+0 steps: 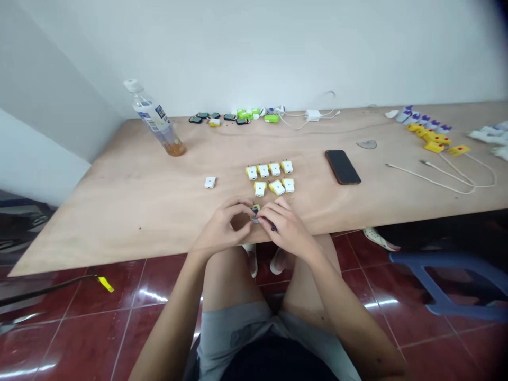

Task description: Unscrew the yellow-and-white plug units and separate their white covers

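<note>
At the table's near edge, my left hand [230, 222] pinches a small yellow-edged device [256, 209] with dark parts showing on top. My right hand [286, 224] meets it from the other side, fingers closed on a slim dark tool [273, 228]; only its end shows, so its kind is unclear. The fingertips hide much of the device. Just beyond my hands, several small white-and-yellow boxes [263, 171] lie in two rows, some with thin wires sticking up. A single white cover-like piece [210, 182] rests to their left.
A tilted-looking bottle [159, 124] with brown liquid stands at the left. Along the wall lie dark small modules [196, 120], green pieces [248, 114] and a white adapter [313, 115]. A phone [343, 167], yellow connectors [434, 145] and white cables [456, 174] are at right. A blue stool [432, 280] stands below.
</note>
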The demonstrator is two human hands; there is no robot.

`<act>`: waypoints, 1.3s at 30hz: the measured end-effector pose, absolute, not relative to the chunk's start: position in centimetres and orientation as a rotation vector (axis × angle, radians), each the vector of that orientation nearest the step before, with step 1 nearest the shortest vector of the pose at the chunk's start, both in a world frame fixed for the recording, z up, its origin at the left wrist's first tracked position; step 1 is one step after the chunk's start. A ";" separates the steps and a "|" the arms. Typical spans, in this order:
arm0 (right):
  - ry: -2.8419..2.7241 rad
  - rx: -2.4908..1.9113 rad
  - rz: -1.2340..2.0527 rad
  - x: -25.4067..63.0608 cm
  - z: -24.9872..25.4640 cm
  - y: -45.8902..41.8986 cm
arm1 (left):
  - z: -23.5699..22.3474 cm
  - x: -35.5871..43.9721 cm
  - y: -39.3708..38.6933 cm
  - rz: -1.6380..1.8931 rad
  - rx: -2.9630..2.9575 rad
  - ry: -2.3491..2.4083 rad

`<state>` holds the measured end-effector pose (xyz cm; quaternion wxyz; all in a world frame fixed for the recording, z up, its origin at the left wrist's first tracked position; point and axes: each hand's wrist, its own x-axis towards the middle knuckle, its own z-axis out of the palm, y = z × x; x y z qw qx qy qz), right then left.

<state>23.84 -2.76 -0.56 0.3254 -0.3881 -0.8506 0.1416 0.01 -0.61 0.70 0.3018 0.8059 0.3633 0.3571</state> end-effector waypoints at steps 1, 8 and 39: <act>-2.228 -1.018 0.369 23.8 -0.6 -2.8 | 0.7 0.0 -0.6 0.946 2.133 0.962; -2.221 -1.009 0.381 23.9 -0.6 -2.8 | 0.6 0.0 -0.6 0.930 2.137 0.952; -2.218 -1.003 0.376 24.0 -0.8 -2.7 | 0.5 0.0 -0.5 0.893 2.128 0.947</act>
